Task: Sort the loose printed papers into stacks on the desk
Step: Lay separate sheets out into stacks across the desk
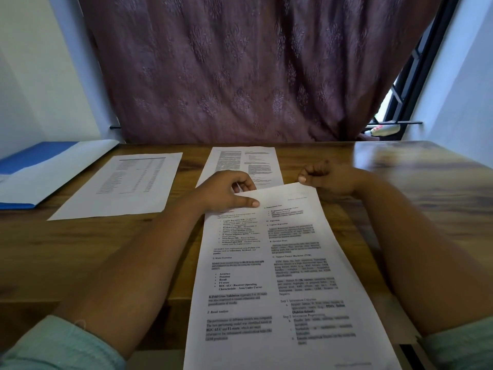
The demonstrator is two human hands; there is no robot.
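A printed two-column sheet [280, 276] stretches from the desk's middle toward me, its near end past the desk edge. My left hand [226, 192] pinches its far left corner, thumb on top. My right hand [325, 177] hovers with curled fingers just beyond the sheet's far right corner; whether it touches the paper is unclear. A second two-column sheet [245, 161] lies flat farther back in the middle. To the left lies a sheet with a printed table [125, 182].
A blue and white folder [40, 172] rests at the desk's left edge. The wooden desk [413, 182] stands against a mauve curtain [240, 70]. A dark window grille and a small bottle show at the right rear.
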